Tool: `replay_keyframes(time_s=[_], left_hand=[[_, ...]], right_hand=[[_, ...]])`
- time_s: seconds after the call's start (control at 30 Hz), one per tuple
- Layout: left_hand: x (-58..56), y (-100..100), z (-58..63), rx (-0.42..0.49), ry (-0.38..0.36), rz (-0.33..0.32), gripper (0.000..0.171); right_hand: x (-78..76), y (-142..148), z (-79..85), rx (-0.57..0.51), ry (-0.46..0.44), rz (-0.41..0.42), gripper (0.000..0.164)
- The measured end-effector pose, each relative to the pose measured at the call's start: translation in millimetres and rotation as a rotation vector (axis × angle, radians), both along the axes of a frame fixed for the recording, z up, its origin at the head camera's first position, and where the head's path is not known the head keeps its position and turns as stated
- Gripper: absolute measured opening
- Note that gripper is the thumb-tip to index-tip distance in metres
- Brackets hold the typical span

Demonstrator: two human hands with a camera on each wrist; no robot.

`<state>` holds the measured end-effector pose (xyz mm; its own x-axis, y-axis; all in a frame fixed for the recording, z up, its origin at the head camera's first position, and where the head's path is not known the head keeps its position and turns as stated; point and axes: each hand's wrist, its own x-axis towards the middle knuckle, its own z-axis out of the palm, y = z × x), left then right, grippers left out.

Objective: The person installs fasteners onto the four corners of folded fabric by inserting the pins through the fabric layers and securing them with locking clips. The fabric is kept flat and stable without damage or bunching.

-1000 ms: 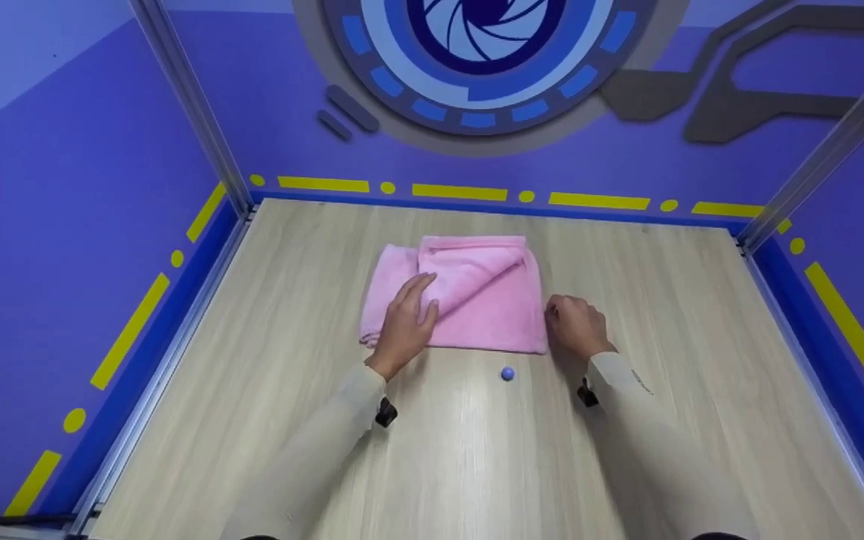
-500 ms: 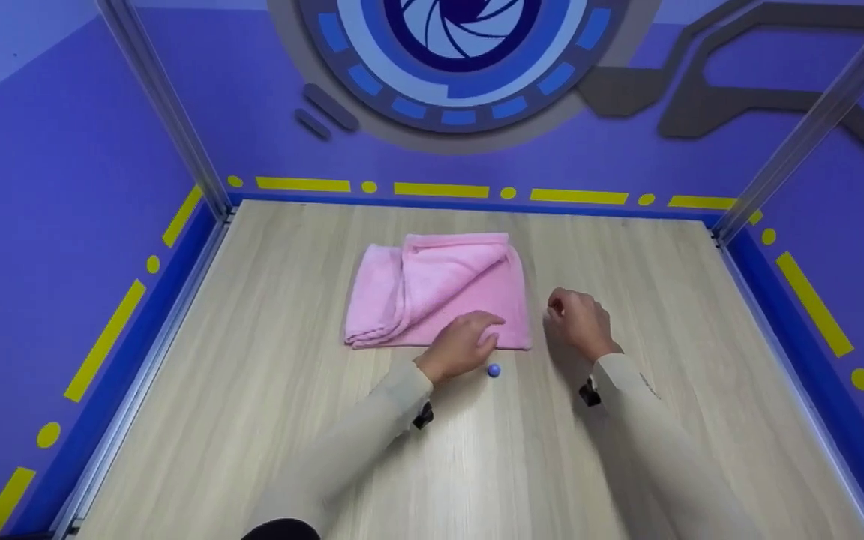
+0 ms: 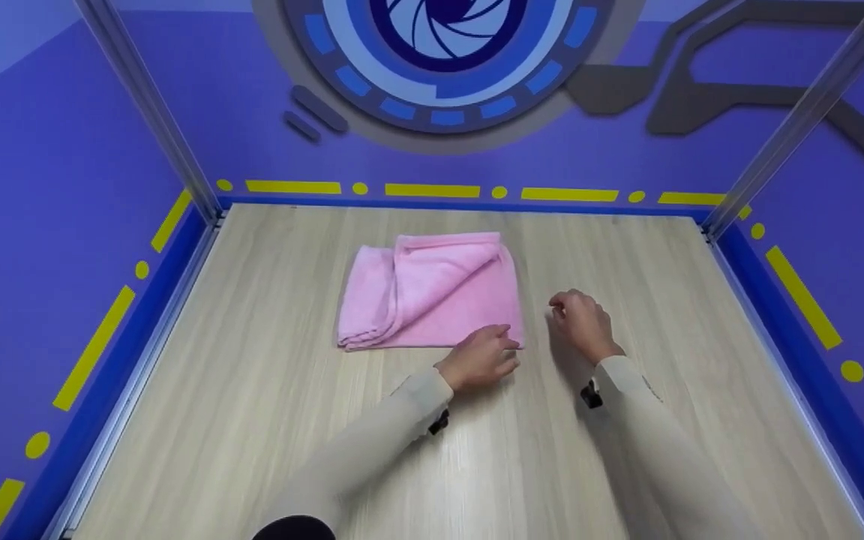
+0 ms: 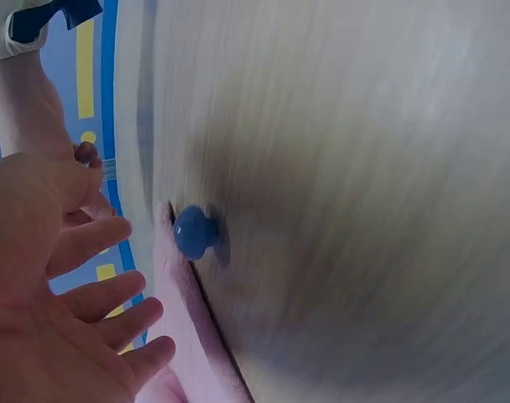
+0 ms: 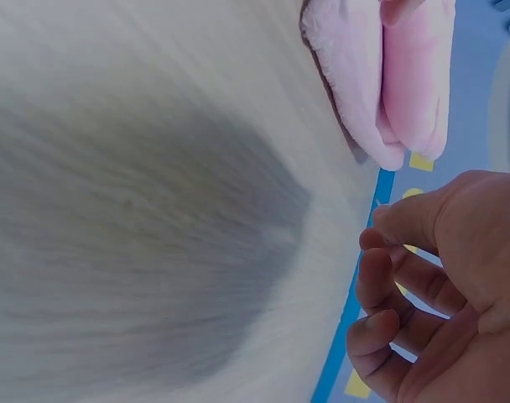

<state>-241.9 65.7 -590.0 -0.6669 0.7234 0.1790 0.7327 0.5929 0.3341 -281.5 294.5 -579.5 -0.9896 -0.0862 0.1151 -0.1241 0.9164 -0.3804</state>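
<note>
A folded pink fleece cloth (image 3: 432,292) lies on the wooden tabletop, its upper layer turned back diagonally. My left hand (image 3: 481,358) is over its near right corner, fingers spread and relaxed. In the left wrist view, a small blue knob-shaped piece (image 4: 194,232) with a round head sits on the table by the cloth's edge, apart from the fingers (image 4: 125,323). My left hand hides it in the head view. Right of the cloth, my right hand (image 3: 582,325) has curled fingers, thumb against index finger. A tiny pale sliver shows at the thumb tip (image 5: 389,217); whether it is held is unclear.
The light wooden table (image 3: 274,420) is enclosed by blue-purple panels (image 3: 207,97) with yellow markings. Metal posts (image 3: 784,135) stand at the back corners, and a metal rail (image 3: 128,379) follows the left edge.
My left hand has left the cloth's folded flap and moved right and nearer, covering the small blue piece in the head view. The right hand has barely moved. The head view has shifted slightly.
</note>
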Motion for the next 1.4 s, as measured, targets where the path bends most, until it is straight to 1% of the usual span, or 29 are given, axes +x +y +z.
replay_keyframes(time_s=[0.1, 0.17, 0.37, 0.6, 0.67, 0.77, 0.87, 0.97, 1.0, 1.03, 1.1, 1.2, 1.27, 1.33, 1.4], left_hand=[[1.4, 1.1, -2.9, -0.021, -0.005, 0.007, 0.032], [2.4, 1.3, -4.3, -0.032, -0.021, 0.010, 0.032], [3.7, 1.1, -7.4, -0.077, -0.059, 0.028, 0.028], [4.6, 2.2, -9.6, -0.098, -0.086, 0.069, 0.031], [5.4, 3.2, -11.2, -0.103, -0.072, 0.086, 0.033], [6.2, 4.6, -14.6, -0.105, -0.027, 0.111, 0.034], [6.4, 5.3, -17.8, -0.088, 0.022, 0.128, 0.034], [5.9, 4.9, -18.7, -0.058, 0.048, 0.139, 0.032], [5.4, 4.6, -18.4, -0.040, 0.045, 0.143, 0.033], [4.7, 3.9, -17.3, -0.025, 0.036, 0.146, 0.034], [2.8, 1.9, -14.6, 0.022, -0.008, 0.158, 0.037], [-0.9, -1.5, -9.4, 0.134, -0.071, 0.171, 0.044], [-3.5, -3.5, -6.6, 0.222, -0.093, 0.173, 0.047], [-5.9, -4.9, -5.1, 0.307, -0.085, 0.166, 0.050], [-7.9, -6.5, -4.7, 0.372, -0.079, 0.159, 0.053]], right_hand=[[1.2, 0.8, 0.3, 0.011, 0.023, 0.010, 0.017], [1.9, 1.1, 0.9, 0.015, 0.028, 0.010, 0.017], [2.4, 1.4, 2.7, -0.001, 0.011, -0.006, 0.016], [1.8, 0.4, 1.6, 0.003, 0.003, -0.001, 0.017], [1.3, -0.1, 0.5, 0.005, 0.004, -0.002, 0.017], [0.7, -1.1, -1.0, 0.006, 0.008, -0.004, 0.016], [0.0, -1.9, -2.3, 0.005, 0.021, -0.002, 0.015], [-0.3, -2.7, -3.8, -0.008, 0.042, 0.013, 0.014], [0.0, -3.1, -4.4, -0.013, 0.054, 0.025, 0.014], [0.3, -3.5, -5.0, -0.021, 0.065, 0.039, 0.014], [0.7, -5.0, -5.9, -0.042, 0.085, 0.066, 0.013], [0.3, -7.6, -6.5, -0.091, 0.105, 0.113, 0.012], [-0.7, -9.9, -6.4, -0.132, 0.108, 0.139, 0.011], [-1.4, -12.8, -5.6, -0.164, 0.108, 0.162, 0.011], [-1.6, -16.5, -4.3, -0.188, 0.112, 0.188, 0.011]])
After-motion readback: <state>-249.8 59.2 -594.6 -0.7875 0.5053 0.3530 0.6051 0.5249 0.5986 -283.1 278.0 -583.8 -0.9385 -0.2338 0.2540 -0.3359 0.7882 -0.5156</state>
